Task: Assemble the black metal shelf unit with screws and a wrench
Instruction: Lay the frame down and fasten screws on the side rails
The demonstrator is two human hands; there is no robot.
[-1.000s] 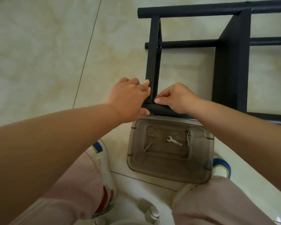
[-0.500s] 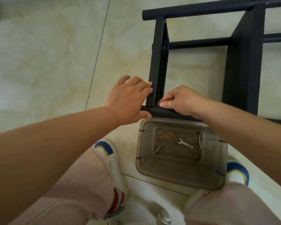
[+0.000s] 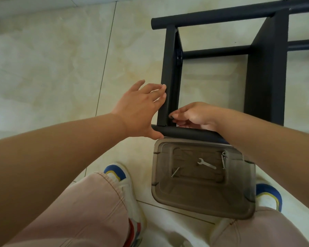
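Since the earlier frame the left hand (image 3: 141, 111) has loosened: its fingers, formerly curled against the post, now lie straight and spread, fingertips touching the upright black post (image 3: 169, 77) at frame centre and thumb resting on the end of the lower round bar (image 3: 187, 133); its grip is wide and holds nothing. Just to the right, the right hand (image 3: 194, 116) pinches a small dark item, probably a screw, at the joint where post meets bar; what it holds is too small to confirm. The black metal shelf unit (image 3: 265, 68) lies on the tiled floor (image 3: 52, 68), filling the upper right of the frame. Below the bar, a clear plastic box (image 3: 203, 209) holds the wrench (image 3: 206, 164) and loose screws (image 3: 175, 172). To do the step well, brace the post square with the left hand, start the screw by fingers, and only then fetch the wrench.
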